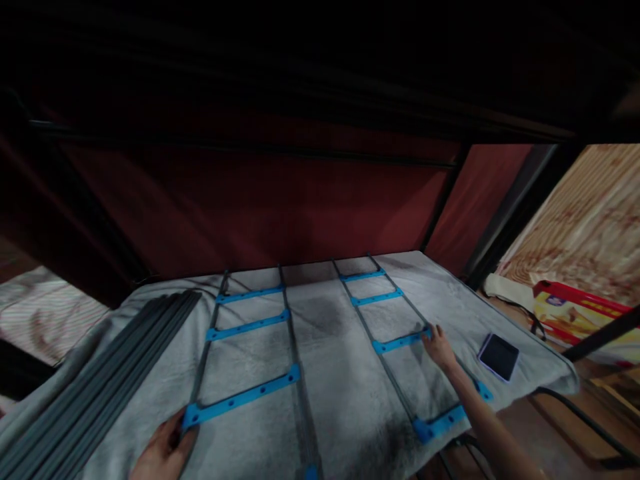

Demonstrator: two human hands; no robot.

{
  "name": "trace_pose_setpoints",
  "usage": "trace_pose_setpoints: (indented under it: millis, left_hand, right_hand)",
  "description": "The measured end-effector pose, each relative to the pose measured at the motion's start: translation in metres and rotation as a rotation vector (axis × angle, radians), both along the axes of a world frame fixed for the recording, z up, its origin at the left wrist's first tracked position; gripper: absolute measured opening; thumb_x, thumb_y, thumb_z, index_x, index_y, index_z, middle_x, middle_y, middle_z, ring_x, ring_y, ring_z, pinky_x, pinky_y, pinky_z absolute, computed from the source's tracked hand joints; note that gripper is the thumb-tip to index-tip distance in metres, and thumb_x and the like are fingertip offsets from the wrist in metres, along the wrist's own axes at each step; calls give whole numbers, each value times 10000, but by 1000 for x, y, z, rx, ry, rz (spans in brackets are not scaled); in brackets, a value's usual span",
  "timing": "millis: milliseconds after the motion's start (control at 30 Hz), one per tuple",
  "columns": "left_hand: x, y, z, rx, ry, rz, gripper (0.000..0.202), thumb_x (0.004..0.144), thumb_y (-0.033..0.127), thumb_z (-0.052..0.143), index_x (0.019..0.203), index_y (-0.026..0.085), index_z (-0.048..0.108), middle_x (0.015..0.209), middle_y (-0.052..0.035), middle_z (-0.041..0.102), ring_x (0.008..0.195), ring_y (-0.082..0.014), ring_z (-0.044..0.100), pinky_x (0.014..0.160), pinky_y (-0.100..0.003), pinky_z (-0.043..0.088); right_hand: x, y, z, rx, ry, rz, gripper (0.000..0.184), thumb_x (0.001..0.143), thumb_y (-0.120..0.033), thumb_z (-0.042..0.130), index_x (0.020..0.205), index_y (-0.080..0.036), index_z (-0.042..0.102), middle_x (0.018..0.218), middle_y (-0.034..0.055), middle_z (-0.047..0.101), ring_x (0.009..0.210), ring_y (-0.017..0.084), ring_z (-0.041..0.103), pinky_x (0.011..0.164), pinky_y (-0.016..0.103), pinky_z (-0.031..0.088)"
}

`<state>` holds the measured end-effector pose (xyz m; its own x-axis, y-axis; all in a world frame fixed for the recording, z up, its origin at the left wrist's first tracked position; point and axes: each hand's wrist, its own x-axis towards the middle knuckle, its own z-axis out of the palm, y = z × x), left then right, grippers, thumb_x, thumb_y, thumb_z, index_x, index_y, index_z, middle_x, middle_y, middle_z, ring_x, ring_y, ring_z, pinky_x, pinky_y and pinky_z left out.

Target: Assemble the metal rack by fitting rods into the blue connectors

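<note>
Two ladder-like frames of grey rods and blue crossbars lie on a grey cloth. My left hand [164, 448], at the near left, is closed around the lower left corner of the left frame [249, 396], where a blue bar meets the rod. My right hand [439, 347] pinches the right end of a blue crossbar on the right frame [403, 340], at its rod joint. The nearest blue crossbar of that frame [447, 420] lies partly under my right forearm. Part of the left frame's near end leaves the picture at the bottom.
A bundle of loose grey rods [107, 380] lies along the left side of the cloth [330, 373]. On the right rests a dark-screened device with a pale purple rim [499, 357]. Dark red panels [280, 207] stand behind. A red and yellow box [583, 313] sits beyond the right edge.
</note>
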<state>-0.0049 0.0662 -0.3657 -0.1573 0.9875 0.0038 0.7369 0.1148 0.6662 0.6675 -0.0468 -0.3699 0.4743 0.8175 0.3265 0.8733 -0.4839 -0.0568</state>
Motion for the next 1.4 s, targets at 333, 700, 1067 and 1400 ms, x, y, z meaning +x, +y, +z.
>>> trace_pose_setpoints:
  millis: [333,700,1067,1400]
  left_hand:
    - [1,-9,-10,127,-68,-112,497,757,415,491,1165,171,637,1196,-125,668,1131,-301,627,1038,-440,468]
    - [8,-17,-8,181,-156,-194,488,822,351,472,1250,148,587,1179,-121,647,1125,-276,611,1024,-423,471]
    - [19,-9,-5,112,137,-211,453,869,213,433,1298,142,562,1206,-120,638,1070,-239,654,948,-346,504]
    - [24,-14,0,62,241,-252,423,890,176,417,1287,103,544,1258,-156,606,1099,-239,635,971,-336,471]
  right_hand:
    - [-288,-56,-93,281,458,486,459,948,-449,455,1287,-206,649,1427,128,552,1296,323,542,1056,501,485]
    - [-355,-43,-93,265,407,526,434,950,-325,450,1330,-175,596,1412,136,561,1333,303,502,1087,524,456]
    - [-361,-41,-87,232,395,465,488,853,-163,427,1315,-117,577,1437,155,523,1339,299,486,1088,497,448]
    - [-358,-49,-74,214,396,474,461,884,-221,445,1321,-116,546,1444,163,509,1350,288,465,1101,480,432]
